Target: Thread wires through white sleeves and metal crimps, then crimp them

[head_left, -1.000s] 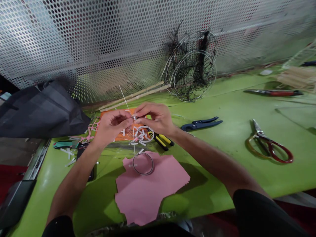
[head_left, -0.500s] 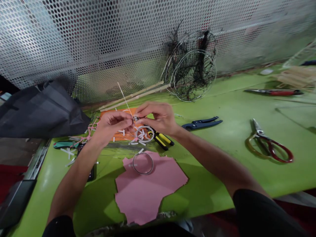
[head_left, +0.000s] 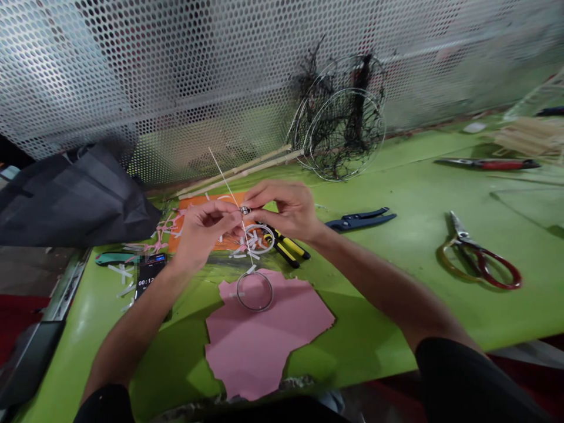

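My left hand [head_left: 206, 226] is closed in a pinch at a thin, pale, straight stick or wire [head_left: 224, 177], which slants from upper left down towards the pink sheet. Facing it, my right hand [head_left: 286, 207] pinches a small shiny metal piece [head_left: 245, 210] between thumb and fingertips, right against the stick. The piece is too small to name. Below the hands lie a white ring [head_left: 272, 238] with scattered white strips and yellow-and-black-handled pliers [head_left: 288, 249]. A thin metal ring [head_left: 238, 296] rests on a ragged pink sheet [head_left: 273, 341].
Blue pruning shears [head_left: 363, 219], red-handled scissors [head_left: 482, 258] and red-handled pliers [head_left: 484, 164] lie to the right. Wire hoops with black netting [head_left: 341, 123] lean on the perforated metal screen [head_left: 211, 64]. At left are a dark bag [head_left: 79, 197] and a phone [head_left: 150, 273].
My left hand has shifted slightly right. The stick's lower part now shows below the hands, extending towards the pink sheet. More of the phone is visible beside my left forearm.
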Demonstrator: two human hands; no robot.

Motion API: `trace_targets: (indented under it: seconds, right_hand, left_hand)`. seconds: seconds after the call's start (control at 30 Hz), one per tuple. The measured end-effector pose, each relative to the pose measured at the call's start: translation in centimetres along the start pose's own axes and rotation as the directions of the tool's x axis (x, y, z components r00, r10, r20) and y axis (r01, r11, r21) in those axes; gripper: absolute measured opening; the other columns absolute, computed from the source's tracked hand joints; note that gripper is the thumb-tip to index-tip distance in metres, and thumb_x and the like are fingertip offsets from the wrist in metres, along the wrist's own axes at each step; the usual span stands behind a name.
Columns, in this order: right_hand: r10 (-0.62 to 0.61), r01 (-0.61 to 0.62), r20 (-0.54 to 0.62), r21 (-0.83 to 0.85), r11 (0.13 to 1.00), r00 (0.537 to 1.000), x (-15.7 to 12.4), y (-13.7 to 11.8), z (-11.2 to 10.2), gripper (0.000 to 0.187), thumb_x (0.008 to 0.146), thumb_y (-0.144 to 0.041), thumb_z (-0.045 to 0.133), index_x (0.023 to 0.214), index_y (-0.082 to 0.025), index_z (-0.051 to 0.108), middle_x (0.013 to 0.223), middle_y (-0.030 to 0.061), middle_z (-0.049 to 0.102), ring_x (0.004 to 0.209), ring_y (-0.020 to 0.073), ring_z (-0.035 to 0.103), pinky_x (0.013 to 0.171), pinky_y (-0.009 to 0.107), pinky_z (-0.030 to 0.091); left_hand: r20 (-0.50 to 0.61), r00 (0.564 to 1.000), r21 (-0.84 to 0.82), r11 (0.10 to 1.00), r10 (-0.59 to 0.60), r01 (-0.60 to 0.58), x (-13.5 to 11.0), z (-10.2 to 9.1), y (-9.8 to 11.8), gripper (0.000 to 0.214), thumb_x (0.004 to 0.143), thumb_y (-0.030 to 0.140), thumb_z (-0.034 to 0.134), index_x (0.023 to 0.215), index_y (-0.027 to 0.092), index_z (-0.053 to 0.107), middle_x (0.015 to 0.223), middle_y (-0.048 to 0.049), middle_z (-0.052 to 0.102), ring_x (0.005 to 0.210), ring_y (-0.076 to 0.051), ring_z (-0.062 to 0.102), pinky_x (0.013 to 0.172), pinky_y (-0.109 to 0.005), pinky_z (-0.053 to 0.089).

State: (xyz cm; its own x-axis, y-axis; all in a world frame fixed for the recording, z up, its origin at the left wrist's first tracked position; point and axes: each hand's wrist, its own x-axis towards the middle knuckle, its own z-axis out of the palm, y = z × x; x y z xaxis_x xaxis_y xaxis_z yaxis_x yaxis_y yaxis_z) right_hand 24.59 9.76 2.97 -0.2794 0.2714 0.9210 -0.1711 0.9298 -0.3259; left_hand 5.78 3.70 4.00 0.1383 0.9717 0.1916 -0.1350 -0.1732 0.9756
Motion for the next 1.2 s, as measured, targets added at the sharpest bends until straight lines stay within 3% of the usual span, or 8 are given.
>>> trace_targets:
  seconds: [0.13, 0.37, 0.6, 0.83, 0.97, 1.2]
  right_hand:
    - [0.004, -0.004, -0.006, 0.004, 1.0, 1.0, 0.0, 0.1, 0.0, 0.013, 0.087, -0.026, 0.083, 0.091, -0.019, 0.074, 0.09, 0.0036, 0.079, 0.079, 0.0122, 0.074, 0.071, 0.024, 0.059]
    - [-0.016, 0.015, 0.041, 0.025, 1.0, 0.999, 0.4, -0.4, -0.1, 0.013, 0.085, -0.023, 0.084, 0.089, -0.019, 0.072, 0.088, 0.0026, 0.078, 0.077, 0.0106, 0.073, 0.071, 0.022, 0.059]
    - [-0.018, 0.018, 0.047, 0.001, 1.0, 0.999, 0.3, -0.8, -0.4, 0.013, 0.085, -0.021, 0.084, 0.092, -0.019, 0.073, 0.091, 0.0037, 0.08, 0.081, 0.0118, 0.075, 0.074, 0.023, 0.06]
    - [-0.032, 0.031, 0.046, 0.009, 0.999, 0.998, 0.6, -1.4, -0.2, 0.011, 0.086, -0.024, 0.083, 0.088, -0.019, 0.073, 0.089, 0.0024, 0.079, 0.08, 0.0118, 0.075, 0.074, 0.023, 0.061]
    - [-0.038, 0.037, 0.052, 0.008, 0.999, 0.998, 0.5, -1.6, 0.0, 0.012, 0.087, -0.024, 0.083, 0.087, -0.018, 0.072, 0.088, 0.0032, 0.078, 0.078, 0.0117, 0.075, 0.072, 0.023, 0.061]
    - [-0.071, 0.073, 0.047, -0.052, 0.996, 0.996, 0.6, -1.7, -0.4, 0.01, 0.088, -0.024, 0.081, 0.088, -0.019, 0.073, 0.089, 0.0043, 0.079, 0.08, 0.0127, 0.075, 0.073, 0.023, 0.062]
  left_hand:
    - [-0.061, 0.997, -0.073, 0.996, -0.053, 0.048, -0.4, 0.7, 0.0, 0.035, 0.066, 0.044, 0.094, 0.079, 0.019, 0.074, 0.066, 0.0011, 0.073, 0.052, -0.01, 0.069, 0.053, -0.02, 0.061]
    - [0.113, 0.98, -0.136, 0.974, -0.167, 0.181, 0.1, -0.8, 0.9, 0.033, 0.061, 0.037, 0.098, 0.076, 0.018, 0.077, 0.064, 0.0003, 0.074, 0.052, -0.011, 0.07, 0.053, -0.02, 0.061]
    - [0.076, 0.982, -0.201, 0.962, -0.174, 0.186, -0.3, 0.2, 0.6, 0.036, 0.056, 0.038, 0.1, 0.074, 0.019, 0.075, 0.058, 0.0038, 0.07, 0.046, -0.009, 0.067, 0.049, -0.016, 0.059]
    - [0.146, 0.97, -0.127, 0.969, -0.194, 0.213, -0.1, -1.0, 1.2, 0.033, 0.061, 0.037, 0.099, 0.075, 0.018, 0.075, 0.062, 0.0007, 0.072, 0.05, -0.013, 0.07, 0.055, -0.022, 0.064]
    - [0.188, 0.964, -0.13, 0.968, -0.188, 0.214, -0.1, -1.0, 1.1, 0.034, 0.061, 0.037, 0.099, 0.071, 0.018, 0.072, 0.057, 0.0019, 0.069, 0.046, -0.011, 0.066, 0.052, -0.02, 0.061]
    - [0.11, 0.981, -0.127, 0.977, -0.157, 0.17, -0.4, -0.3, 0.6, 0.037, 0.062, 0.041, 0.098, 0.079, 0.018, 0.074, 0.062, 0.0017, 0.071, 0.048, -0.011, 0.067, 0.053, -0.021, 0.062]
